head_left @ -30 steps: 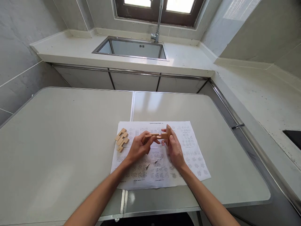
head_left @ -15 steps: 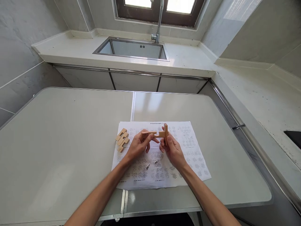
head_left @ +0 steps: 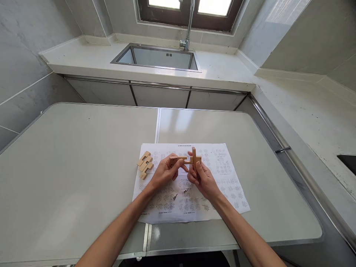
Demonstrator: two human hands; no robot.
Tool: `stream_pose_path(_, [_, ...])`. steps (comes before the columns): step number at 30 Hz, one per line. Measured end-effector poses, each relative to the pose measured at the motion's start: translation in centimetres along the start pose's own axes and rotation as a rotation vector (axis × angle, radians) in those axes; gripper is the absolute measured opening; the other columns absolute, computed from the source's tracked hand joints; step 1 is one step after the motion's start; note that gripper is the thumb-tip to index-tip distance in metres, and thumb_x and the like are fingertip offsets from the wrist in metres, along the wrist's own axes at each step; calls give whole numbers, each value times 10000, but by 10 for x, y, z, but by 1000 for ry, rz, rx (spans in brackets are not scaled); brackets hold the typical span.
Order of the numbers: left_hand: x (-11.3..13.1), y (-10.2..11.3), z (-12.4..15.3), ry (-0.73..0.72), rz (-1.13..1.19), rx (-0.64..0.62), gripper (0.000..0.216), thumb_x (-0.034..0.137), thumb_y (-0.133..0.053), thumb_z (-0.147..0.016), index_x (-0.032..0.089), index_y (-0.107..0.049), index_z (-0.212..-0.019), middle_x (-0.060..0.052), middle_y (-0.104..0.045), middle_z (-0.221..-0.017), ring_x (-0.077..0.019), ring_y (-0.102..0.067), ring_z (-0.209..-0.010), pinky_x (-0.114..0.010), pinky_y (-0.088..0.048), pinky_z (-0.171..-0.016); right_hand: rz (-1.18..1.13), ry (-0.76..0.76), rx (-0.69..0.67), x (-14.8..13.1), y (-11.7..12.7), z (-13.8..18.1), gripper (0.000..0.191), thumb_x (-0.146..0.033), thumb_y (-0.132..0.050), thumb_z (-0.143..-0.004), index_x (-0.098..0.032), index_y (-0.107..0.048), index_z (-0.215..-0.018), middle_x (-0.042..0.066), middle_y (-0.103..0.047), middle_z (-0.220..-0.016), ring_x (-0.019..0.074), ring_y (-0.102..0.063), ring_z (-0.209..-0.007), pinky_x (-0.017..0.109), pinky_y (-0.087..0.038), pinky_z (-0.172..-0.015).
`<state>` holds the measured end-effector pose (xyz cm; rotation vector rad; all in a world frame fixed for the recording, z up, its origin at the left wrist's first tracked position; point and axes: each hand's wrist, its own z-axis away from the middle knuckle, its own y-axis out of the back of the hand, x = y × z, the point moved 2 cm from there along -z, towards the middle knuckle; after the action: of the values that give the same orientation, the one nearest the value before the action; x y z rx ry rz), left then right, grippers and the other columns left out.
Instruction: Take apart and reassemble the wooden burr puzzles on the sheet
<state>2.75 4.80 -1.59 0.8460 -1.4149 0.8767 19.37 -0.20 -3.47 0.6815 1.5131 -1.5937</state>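
My left hand (head_left: 164, 172) is closed on one end of a notched wooden puzzle piece (head_left: 188, 161) that lies level, pointing right. My right hand (head_left: 204, 180) pinches a second wooden puzzle piece (head_left: 194, 154), held upright across the first one. The two pieces cross near the level one's right end, whose tip shows to the right of the upright one. Fingers hide part of both. Below the hands lies a printed sheet (head_left: 228, 185) covered with small line diagrams. More notched wooden pieces (head_left: 145, 163) rest in a cluster at the sheet's left edge.
A pale folding table (head_left: 83, 155) carries the sheet, with a metal seam down its middle. Behind it a counter holds a steel sink (head_left: 155, 55) and a tap (head_left: 187, 40). Another counter (head_left: 311, 122) runs along the right.
The upright piece has shifted slightly left along the level piece, whose right end now sticks out beyond it. My right hand turned a little with it; my left hand stayed nearly still.
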Motion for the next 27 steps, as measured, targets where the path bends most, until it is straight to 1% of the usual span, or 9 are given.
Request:
stream_pose_path(3, [0, 0, 0, -1, -6, 6, 378, 510, -605, -1042, 138, -661, -1000, -59, -757, -880, -43, -469, -428, -214, -389, -432, -15, 0, -2, -1, -1, 0, 496, -559, -623, -1036, -281, -585, -1444, -67, -408, -743, 90, -342, -526, 254, -321, -511])
stream_pose_path(9, [-3, -1, 0, -3, -12, 8, 365, 501, -599, -1047, 145, -666, -999, -55, -730, -925, -44, -495, -448, -216, -399, -441, 17, 1, 36, 2, -1, -1, 507, -578, -616, -1029, -292, -589, -1446, -56, -435, -746, 114, -416, -550, 276, -395, -535])
stream_pose_path(15, [-5, -2, 1, 6, -1, -10, 376, 528, -610, -1034, 160, -679, -1064, -20, -691, -842, -70, -519, -476, -222, -406, -447, 15, -2, 2, 6, -1, -1, 523, -579, -621, -1027, -302, -589, -1470, -48, -447, -754, 124, -451, -564, 283, -403, -540])
stream_pose_path(19, [-4, -2, 1, 11, 9, -9, 384, 534, -614, -1030, 158, -685, -1072, -20, -696, -836, -76, -522, -484, -226, -408, -456, 11, -16, 13, 5, -2, -1, 536, -588, -635, -1016, -292, -600, -1461, -46, -458, -751, 135, -474, -583, 295, -435, -571])
stream_pose_path(21, [-3, -2, 1, 12, 16, -11, 384, 529, -610, -1033, 155, -688, -1068, -22, -707, -834, -78, -525, -482, -229, -413, -463, 8, -18, 15, 5, -1, -1, 536, -591, -641, -1009, -282, -610, -1446, -34, -494, -772, 145, -507, -614, 305, -464, -603])
stream_pose_path(23, [-1, -2, 1, 13, 24, -17, 382, 523, -599, -1042, 152, -687, -1054, -27, -717, -825, -79, -526, -481, -230, -416, -470, 16, -6, 21, 5, 0, -1, 524, -600, -622, -1014, -271, -625, -1421, -5, -570, -834, 166, -566, -682, 325, -496, -652])
stream_pose_path(25, [0, -2, 1, 12, 30, -22, 376, 514, -591, -1050, 149, -682, -1044, -30, -724, -815, -77, -517, -478, -229, -415, -476, 47, 32, 54, 6, 2, -3, 492, -599, -599, -1026, -261, -649, -1379, 29, -644, -920, 184, -603, -756, 342, -516, -700])
stream_pose_path(27, [0, -3, 1, 13, 37, -28, 372, 512, -593, -1051, 150, -678, -1055, -33, -729, -810, -79, -514, -480, -228, -412, -475, 98, 74, 101, 6, 6, -4, 451, -587, -596, -1030, -257, -675, -1328, 48, -687, -982, 186, -604, -779, 350, -522, -723])
